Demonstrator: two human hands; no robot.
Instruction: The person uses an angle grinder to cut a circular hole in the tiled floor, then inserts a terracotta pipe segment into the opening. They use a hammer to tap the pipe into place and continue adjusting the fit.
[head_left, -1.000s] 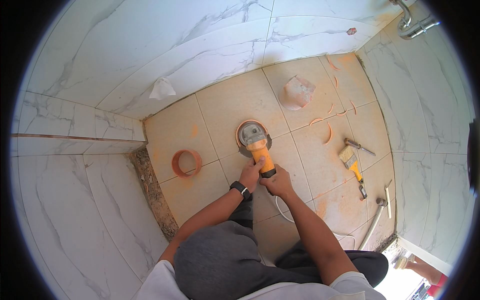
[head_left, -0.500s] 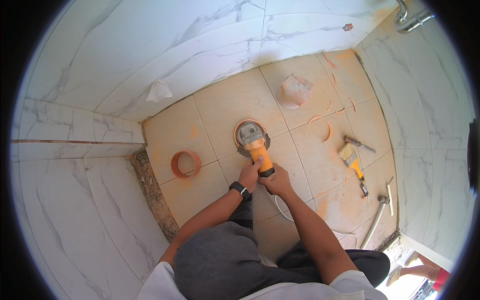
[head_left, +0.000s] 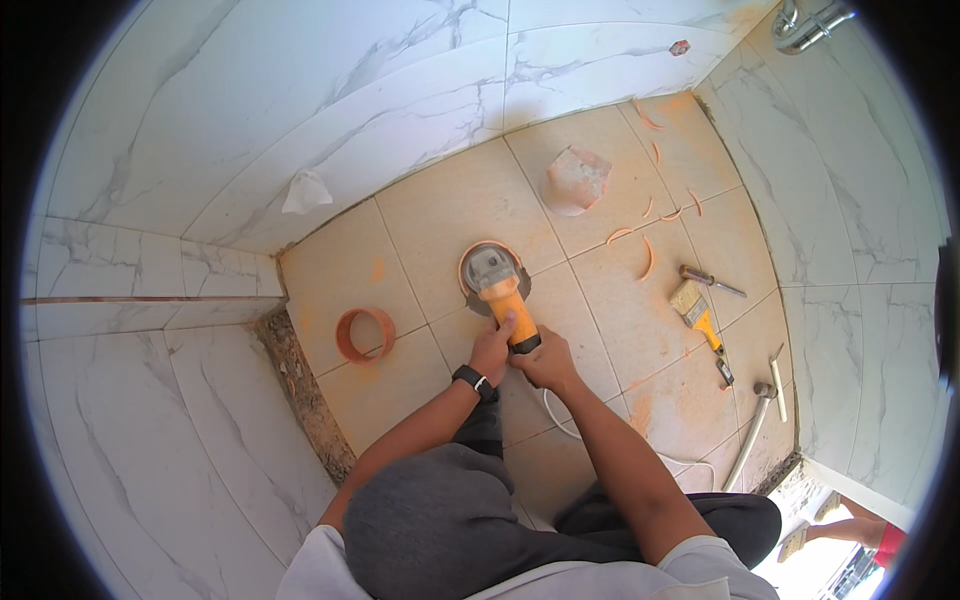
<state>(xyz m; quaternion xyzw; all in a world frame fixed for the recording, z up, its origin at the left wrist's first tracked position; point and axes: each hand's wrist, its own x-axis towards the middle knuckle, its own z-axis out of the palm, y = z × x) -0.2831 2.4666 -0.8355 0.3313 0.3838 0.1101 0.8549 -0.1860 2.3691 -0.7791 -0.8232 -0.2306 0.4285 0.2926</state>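
Note:
Both my hands grip a yellow angle grinder (head_left: 508, 305) with a grey head, low over the tiled floor in front of me. My left hand (head_left: 491, 346), below a black wristwatch, wraps the near part of its body from the left. At the dark rear end, my right hand (head_left: 550, 360) is closed around the handle. The grinder's head lies over an orange pipe rim (head_left: 462, 276) in the floor; its disc is mostly hidden beneath the guard. A white cord (head_left: 549, 408) loops away on the near side.
A loose orange pipe ring (head_left: 342, 337) lies left. Right are curved orange offcuts (head_left: 648, 260), a paintbrush (head_left: 706, 322), a chisel-like tool (head_left: 712, 281) and a hammer (head_left: 752, 430). A dusty, pale rounded piece (head_left: 577, 182) sits farther off. Another person's leg (head_left: 846, 532) shows at lower right.
The whole view has shifted slightly, so the floor and things appear a little farther left. Both hands keep their hold on the grinder, which stays over the pipe rim.

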